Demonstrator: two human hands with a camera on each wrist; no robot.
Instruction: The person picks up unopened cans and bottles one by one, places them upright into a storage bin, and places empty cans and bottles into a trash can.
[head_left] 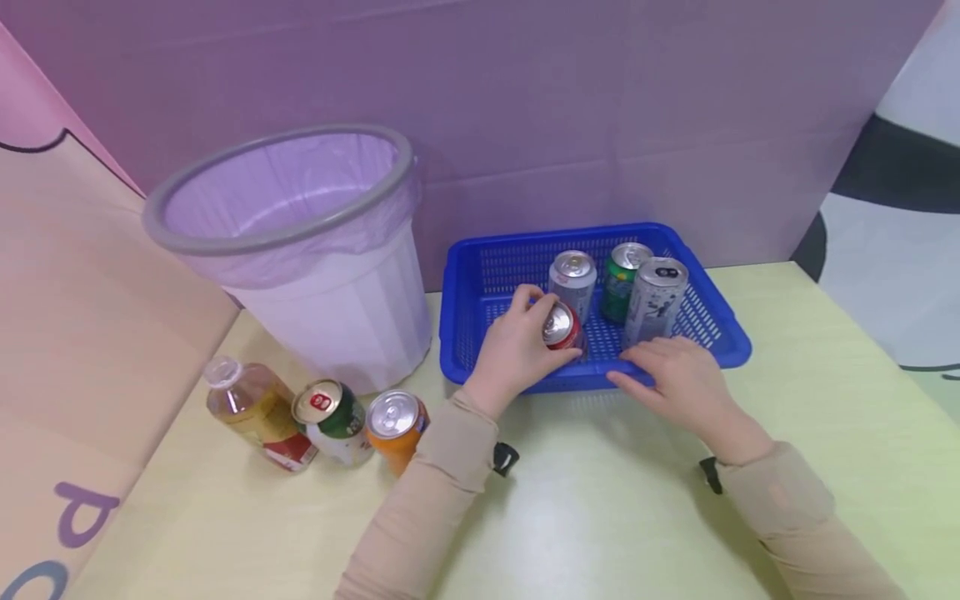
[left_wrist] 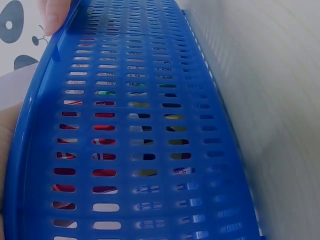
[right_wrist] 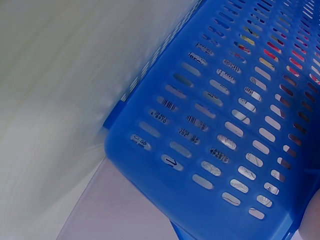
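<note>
A blue plastic basket (head_left: 592, 379) with slotted walls stands on the table. My left hand (head_left: 517, 346) reaches over its front rim and grips a red can (head_left: 558, 327) by its upper part, inside the basket. Right of it, my right hand (head_left: 678, 383) rests at the front rim with fingers extended and thumb apart. Behind the red can stand a white can (head_left: 572, 279), a green can (head_left: 618, 287) and a taller grey patterned can (head_left: 656, 304). Both wrist views mostly show the basket's front wall (left_wrist: 125, 120), with can colours through the slots.
Left of the basket stands a white bin (head_left: 352, 317) with a grey rim and a liner. In front of it are a bottle (head_left: 258, 408) with amber liquid, a green and white can (head_left: 337, 425) and an orange can (head_left: 397, 429). A purple wall panel (head_left: 525, 108) rises behind.
</note>
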